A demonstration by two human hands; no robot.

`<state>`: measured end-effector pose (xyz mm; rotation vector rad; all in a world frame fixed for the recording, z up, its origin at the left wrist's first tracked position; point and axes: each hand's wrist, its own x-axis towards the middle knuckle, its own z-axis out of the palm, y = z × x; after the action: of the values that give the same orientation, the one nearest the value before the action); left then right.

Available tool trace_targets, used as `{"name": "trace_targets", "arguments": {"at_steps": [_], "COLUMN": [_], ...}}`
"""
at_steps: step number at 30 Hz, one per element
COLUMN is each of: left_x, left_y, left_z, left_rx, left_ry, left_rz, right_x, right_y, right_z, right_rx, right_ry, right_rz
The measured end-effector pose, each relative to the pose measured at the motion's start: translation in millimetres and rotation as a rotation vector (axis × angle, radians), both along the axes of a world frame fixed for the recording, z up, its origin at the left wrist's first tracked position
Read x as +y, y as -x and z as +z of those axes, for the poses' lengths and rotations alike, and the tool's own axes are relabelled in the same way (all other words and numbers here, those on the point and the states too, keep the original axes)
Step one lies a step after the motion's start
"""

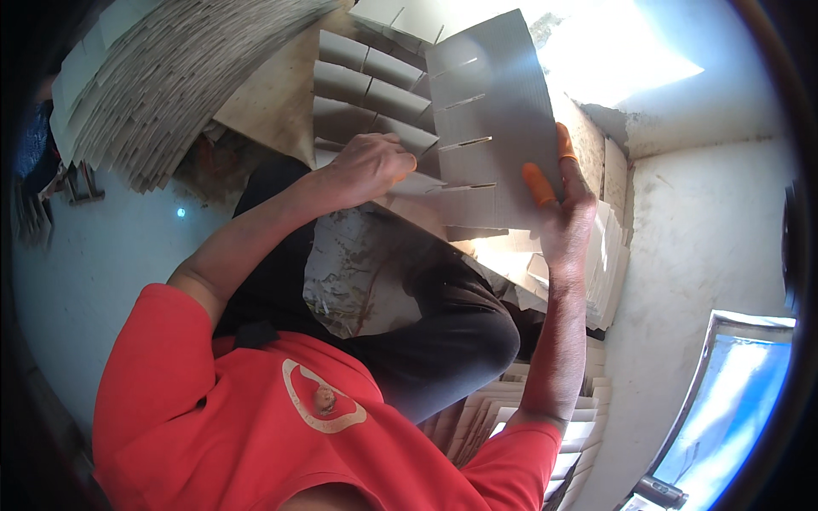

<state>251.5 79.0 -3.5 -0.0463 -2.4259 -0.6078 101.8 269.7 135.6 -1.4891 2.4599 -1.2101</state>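
Red shirt [230, 417] occupies the lower frame, nearest, its collar cut off. At upper centre, my right hand [569, 209] grips the slotted cardboard sheet [511, 111], long axis near vertical, slots opening left. My left hand [368, 168] curls at the cardboard strips [341, 83]; fingertips partly hidden, I cannot tell its grip.

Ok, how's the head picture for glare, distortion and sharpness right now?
Head view: a bright patch at upper right is blown out; the dark trousers lose detail; the blue framed pane bows near the black rim; the slotted cardboard panel, left hand and right hand look reasonably sharp.
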Motion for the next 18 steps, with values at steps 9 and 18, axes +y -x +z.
{"name": "trace_targets", "arguments": {"at_steps": [9, 18], "left_x": [-2.8, -6.7], "left_y": [1.9, 6.5], "left_z": [1.3, 0.7], "left_rx": [-0.104, -0.131], "left_ry": [0.024, 0.025], "left_rz": [0.027, 0.034], "right_x": [-28.8, -52.4], "right_y": [3.0, -5.4], "right_z": [4.7, -25.3], "right_rx": [-0.518, -0.604], "right_ry": [0.0, -0.393], "right_rz": [0.098, 0.005]}}
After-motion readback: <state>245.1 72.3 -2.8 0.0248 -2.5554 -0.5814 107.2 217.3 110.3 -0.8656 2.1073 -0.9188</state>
